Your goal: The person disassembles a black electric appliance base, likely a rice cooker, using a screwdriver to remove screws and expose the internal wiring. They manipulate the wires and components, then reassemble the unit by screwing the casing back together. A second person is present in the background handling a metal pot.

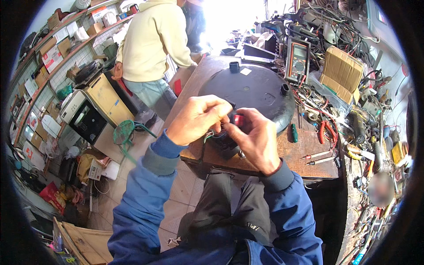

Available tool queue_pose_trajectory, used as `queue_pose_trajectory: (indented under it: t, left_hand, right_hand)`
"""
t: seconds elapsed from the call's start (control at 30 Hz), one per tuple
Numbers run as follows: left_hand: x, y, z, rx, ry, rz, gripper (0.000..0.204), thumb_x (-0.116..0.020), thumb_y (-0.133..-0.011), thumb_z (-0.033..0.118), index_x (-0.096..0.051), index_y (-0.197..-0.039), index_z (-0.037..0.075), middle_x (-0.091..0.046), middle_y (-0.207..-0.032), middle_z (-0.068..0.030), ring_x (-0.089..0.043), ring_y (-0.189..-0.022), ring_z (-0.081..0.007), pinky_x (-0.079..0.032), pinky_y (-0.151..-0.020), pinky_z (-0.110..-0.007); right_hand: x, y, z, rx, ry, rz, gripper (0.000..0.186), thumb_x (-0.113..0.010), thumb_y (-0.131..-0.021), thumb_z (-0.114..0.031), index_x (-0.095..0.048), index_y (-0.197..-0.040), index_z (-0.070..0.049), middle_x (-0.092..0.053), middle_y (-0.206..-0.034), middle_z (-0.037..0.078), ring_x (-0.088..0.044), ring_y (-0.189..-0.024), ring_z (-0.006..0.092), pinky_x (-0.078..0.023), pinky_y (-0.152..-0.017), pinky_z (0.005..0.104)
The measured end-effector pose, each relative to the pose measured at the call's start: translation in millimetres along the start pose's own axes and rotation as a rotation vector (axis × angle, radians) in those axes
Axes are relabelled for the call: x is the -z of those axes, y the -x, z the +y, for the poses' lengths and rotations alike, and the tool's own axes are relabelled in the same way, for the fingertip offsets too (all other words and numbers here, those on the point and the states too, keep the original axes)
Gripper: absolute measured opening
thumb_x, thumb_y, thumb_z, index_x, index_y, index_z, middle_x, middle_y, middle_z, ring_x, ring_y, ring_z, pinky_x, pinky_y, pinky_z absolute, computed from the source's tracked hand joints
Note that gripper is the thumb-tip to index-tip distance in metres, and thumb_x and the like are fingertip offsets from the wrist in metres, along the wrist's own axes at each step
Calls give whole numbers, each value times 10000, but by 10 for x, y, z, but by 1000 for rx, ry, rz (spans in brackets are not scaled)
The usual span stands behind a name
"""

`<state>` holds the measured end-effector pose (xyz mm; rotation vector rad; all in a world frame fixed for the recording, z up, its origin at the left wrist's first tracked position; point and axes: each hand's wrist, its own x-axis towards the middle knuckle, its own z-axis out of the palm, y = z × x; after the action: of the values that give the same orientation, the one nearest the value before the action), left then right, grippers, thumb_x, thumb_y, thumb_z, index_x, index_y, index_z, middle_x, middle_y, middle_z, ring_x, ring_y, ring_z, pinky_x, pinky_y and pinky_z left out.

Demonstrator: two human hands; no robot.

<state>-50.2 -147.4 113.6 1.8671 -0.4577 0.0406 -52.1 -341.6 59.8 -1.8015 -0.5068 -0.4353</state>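
A large round black appliance body (254, 95) lies on the brown wooden table, with short round posts at its rim. Over its near edge my two hands work close together. My left hand (199, 117) is closed in a pinch, and what its fingertips hold is too small to make out. Between the thumb and fingers of my right hand (259, 140) is a small red object (238, 119), its kind unclear. Thin wires (209, 135), green and pale, show just below my left fingers. Behind them, a dark part at the appliance's near side is mostly hidden by my hands.
On the table's right lie a green-handled screwdriver (294, 133), red-handled pliers (327, 131) and test probes (319, 157). A multimeter (297, 59) stands farther back, near a cardboard box (341, 73) and tangled cables. A person in a pale hoodie (152, 42) stands far left, beyond a green stool (124, 132).
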Motion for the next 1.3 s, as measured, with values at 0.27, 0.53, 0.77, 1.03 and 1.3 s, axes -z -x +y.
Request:
queue_pose_trajectory:
  t: [0.27, 0.53, 0.77, 1.03, 1.3]
  left_hand:
    - [-18, 545, -236, -130, -461, 177, 470, -876, -788, 247, -692, -1162, 28, -701, -1082, -103, -663, -987, -195, -545, -827, -336]
    - [-245, 810, -401, -193, -653, 432, 469, -889, -691, 103, -625, -1072, 30, -605, -1075, -142, -651, -958, -274, -560, -801, -374]
    - [-451, 956, -840, -100, -362, 449, 149, -730, -908, 29, -617, -998, -7, -679, -814, -118, -652, -711, -150, -525, -637, -325]
    - [106, 479, -654, -301, -408, 534, 174, -685, -966, 68, -712, -1108, -29, -731, -956, -99, -672, -855, -165, -527, -794, -307]
    - [198, 148, -624, -340, -384, 351, 137, -694, -929, 3, -712, -1062, -28, -690, -932, -91, -654, -809, -143, -527, -728, -280]
  right_hand:
    - [140, 367, 108, -273, -474, 48, 399, -755, -916, -10, -613, -1284, 55, -701, -1007, 26, -645, -888, 83, -541, -835, 253]
    - [-77, 616, 102, -258, -602, 174, 480, -737, -909, 58, -572, -1358, 29, -653, -1111, 42, -635, -1000, 107, -528, -915, 259]
    - [-229, 640, 44, -61, -271, 193, 478, -772, -870, 51, -598, -1316, 45, -618, -1092, 67, -649, -989, 128, -557, -862, 273]
    - [-446, 834, 171, -121, -271, 272, 473, -845, -842, -6, -583, -1234, 22, -650, -1013, 65, -668, -887, 115, -566, -790, 264]
    - [-520, 919, 303, -214, -449, 303, 468, -864, -830, -19, -588, -1208, 6, -669, -960, 60, -652, -842, 112, -548, -753, 256]
